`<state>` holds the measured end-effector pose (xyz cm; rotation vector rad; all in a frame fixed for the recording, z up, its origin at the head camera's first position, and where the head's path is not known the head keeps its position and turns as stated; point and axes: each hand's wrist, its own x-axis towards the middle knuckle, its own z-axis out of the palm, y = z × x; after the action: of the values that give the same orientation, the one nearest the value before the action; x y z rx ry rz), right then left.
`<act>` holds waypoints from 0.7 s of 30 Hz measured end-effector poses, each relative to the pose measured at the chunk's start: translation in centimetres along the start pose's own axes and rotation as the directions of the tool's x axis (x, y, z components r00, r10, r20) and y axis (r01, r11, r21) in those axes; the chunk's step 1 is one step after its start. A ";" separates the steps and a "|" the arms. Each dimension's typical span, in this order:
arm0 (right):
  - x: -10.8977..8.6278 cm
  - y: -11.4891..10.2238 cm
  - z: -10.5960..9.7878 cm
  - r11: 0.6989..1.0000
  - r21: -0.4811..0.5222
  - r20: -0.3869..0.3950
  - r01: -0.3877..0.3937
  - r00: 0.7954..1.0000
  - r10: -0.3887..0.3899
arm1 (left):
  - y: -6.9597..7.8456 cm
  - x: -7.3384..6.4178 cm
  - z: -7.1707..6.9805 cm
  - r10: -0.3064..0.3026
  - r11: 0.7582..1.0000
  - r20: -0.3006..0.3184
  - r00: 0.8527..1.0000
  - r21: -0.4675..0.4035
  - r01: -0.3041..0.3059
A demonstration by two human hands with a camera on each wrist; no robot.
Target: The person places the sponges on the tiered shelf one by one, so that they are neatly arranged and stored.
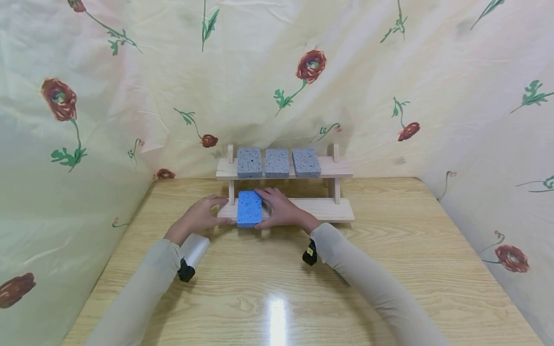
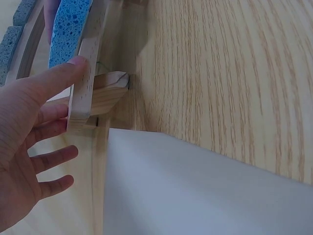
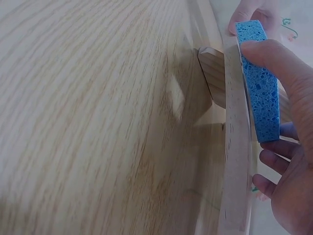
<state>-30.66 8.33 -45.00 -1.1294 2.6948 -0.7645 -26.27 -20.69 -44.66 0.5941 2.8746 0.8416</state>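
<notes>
1. On the left part of the lower shelf (image 1: 322, 209) of a small wooden rack (image 1: 337, 190), the blue sponge (image 1: 249, 207) lies lengthwise from back to front, and its near end reaches slightly past the front edge.
2. The right hand (image 1: 282, 207) grasps this sponge: the thumb is placed on the near end, and the fingers reach to the far end.
3. The left hand (image 1: 200, 215) grasps the left end of the same shelf, with the thumb upon the front edge. The thumb tip is just beside the sponge; whether they touch, I cannot tell.
4. On the upper shelf (image 1: 331, 169), three grey sponges (image 1: 277, 162) with dark speckles lie in one row, with narrow gaps between them.
5. The rack stands on a wood-grained surface (image 1: 398, 230), near to a flower-patterned cloth (image 1: 242, 72).
6. Beside the left wrist, a white object (image 1: 196, 247) is on the surface, partly hidden by the arm; its kind I cannot tell.
7. Both arms wear pale sleeves (image 1: 147, 283).
</notes>
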 end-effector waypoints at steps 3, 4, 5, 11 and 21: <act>0.1 0.0 0.1 1.000 -0.011 0.006 -0.002 1.000 0.002 | 0.0 0.0 0.0 0.002 1.000 0.002 1.000 -0.001 -0.002; 0.1 0.0 0.1 1.000 -0.014 0.008 -0.004 1.000 0.004 | 0.0 0.0 0.0 0.002 1.000 0.002 1.000 -0.001 -0.002; 0.1 0.0 0.1 1.000 -0.015 0.011 -0.008 1.000 0.008 | 0.0 0.0 0.0 0.003 1.000 0.003 1.000 0.000 -0.003; 0.1 0.0 0.1 1.000 -0.001 0.025 -0.023 0.999 0.023 | 0.0 0.0 0.0 0.001 1.000 0.005 1.000 0.004 -0.001; 0.2 0.1 0.0 0.998 0.033 0.044 -0.053 0.998 0.051 | 0.0 0.0 -0.1 -0.007 1.000 0.007 1.000 -0.001 0.007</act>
<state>-30.90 8.23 -45.06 -1.0518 2.6543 -0.7661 -26.31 -20.68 -44.60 0.5859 2.8680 0.8381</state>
